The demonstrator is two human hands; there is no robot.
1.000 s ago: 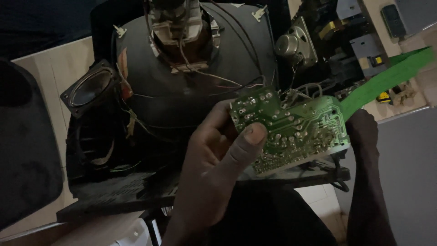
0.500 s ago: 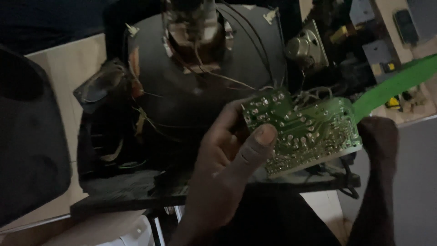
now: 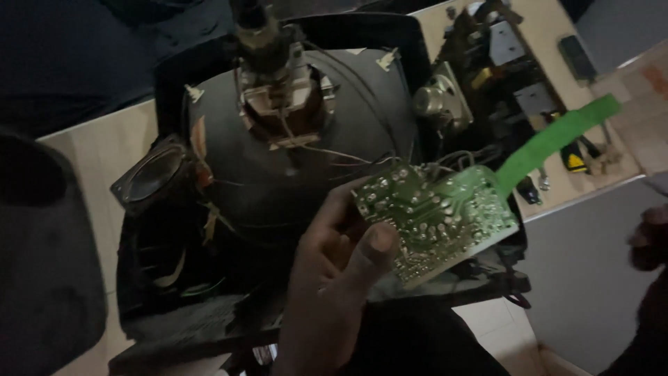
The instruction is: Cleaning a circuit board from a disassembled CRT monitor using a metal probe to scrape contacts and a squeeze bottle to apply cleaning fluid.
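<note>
One green circuit board (image 3: 437, 221) is in my left hand (image 3: 334, 278). I grip it at its left edge, my thumb pressed on the solder side, which faces up to me, and my other fingers closed under it. The board is tilted, and thin wires go from its far edge toward the tube. Just beyond my hand sits the dark picture tube (image 3: 278, 139) of an opened television, its neck (image 3: 268, 63) pointing up. A speaker (image 3: 149, 174) is fixed to the left of the hand, a second speaker (image 3: 438, 104) beyond the board. A green strip (image 3: 557, 139) reaches up to the right from the board. My right hand (image 3: 650, 237) is at the right edge of the view, well apart from the board; whether it is open or closed I cannot tell. A light worktop (image 3: 83, 153) carries the set.
</note>
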